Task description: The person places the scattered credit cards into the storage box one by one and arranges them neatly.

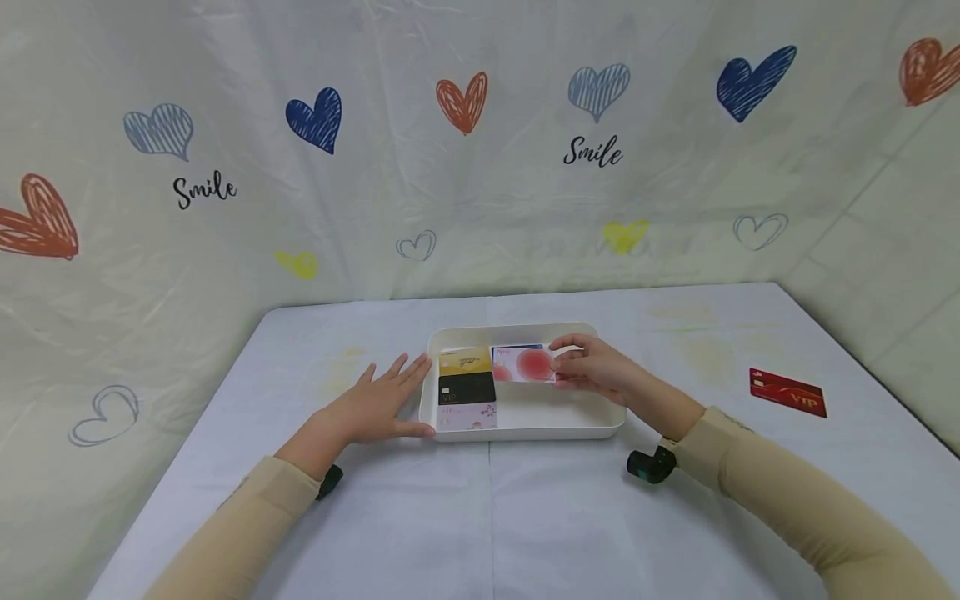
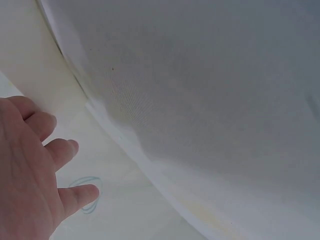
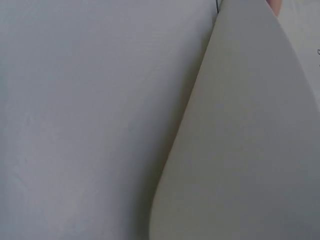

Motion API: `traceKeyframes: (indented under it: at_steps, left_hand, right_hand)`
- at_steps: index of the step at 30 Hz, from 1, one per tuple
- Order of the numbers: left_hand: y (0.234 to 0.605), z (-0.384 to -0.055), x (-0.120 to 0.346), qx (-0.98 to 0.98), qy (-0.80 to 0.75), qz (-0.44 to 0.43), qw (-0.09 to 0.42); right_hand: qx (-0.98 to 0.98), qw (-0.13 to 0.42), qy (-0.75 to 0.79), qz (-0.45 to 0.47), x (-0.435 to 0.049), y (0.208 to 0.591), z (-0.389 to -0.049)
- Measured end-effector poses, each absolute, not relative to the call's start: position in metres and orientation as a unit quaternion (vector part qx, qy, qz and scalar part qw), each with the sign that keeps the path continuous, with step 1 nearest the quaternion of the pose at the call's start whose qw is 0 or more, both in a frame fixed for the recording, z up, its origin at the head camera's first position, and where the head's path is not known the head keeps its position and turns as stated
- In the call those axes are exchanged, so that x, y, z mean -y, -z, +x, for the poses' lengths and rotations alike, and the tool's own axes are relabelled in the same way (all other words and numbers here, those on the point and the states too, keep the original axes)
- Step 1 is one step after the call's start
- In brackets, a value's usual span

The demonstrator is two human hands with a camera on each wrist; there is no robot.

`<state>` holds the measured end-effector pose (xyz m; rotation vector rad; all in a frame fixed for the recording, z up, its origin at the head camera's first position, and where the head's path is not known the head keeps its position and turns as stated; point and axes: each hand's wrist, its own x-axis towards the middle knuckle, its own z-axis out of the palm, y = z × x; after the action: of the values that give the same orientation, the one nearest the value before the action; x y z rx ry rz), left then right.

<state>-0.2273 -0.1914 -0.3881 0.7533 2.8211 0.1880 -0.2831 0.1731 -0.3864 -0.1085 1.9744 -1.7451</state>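
Note:
In the head view a white tray [image 1: 555,421] lies on the table. My left hand [image 1: 382,404], fingers spread, rests at its left rim; the same hand [image 2: 30,170] shows at the left of the left wrist view. My right hand [image 1: 596,371] pinches the right end of a pink card with a red circle [image 1: 534,364], over the tray's upper middle. A blue card [image 1: 525,346] peeks out behind it. Along the tray's left side, a gold card [image 1: 465,361], a black VIP card [image 1: 467,388] and a pale pink flowered card [image 1: 467,416] form a column.
A red VIP card [image 1: 787,392] lies on the white-covered table [image 1: 562,517], right of the tray. Behind stands a pale curtain [image 1: 510,183] printed with hearts. The right wrist view is mostly filled by a smooth pale surface [image 3: 240,140].

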Motion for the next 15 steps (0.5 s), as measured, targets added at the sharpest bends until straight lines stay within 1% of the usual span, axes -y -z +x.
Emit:
traceKeyframes:
  at_steps: [9, 15]
  left_hand:
    - [0.386, -0.226, 0.191, -0.958, -0.066, 0.255, 0.111]
    - [0.386, -0.226, 0.192, -0.959, -0.064, 0.254, 0.111]
  right_hand:
    - [-0.733, 0.248, 0.633, -0.023, -0.165, 0.396, -0.284]
    - [-0.743, 0.247, 0.622, 0.009, -0.158, 0.4, -0.284]
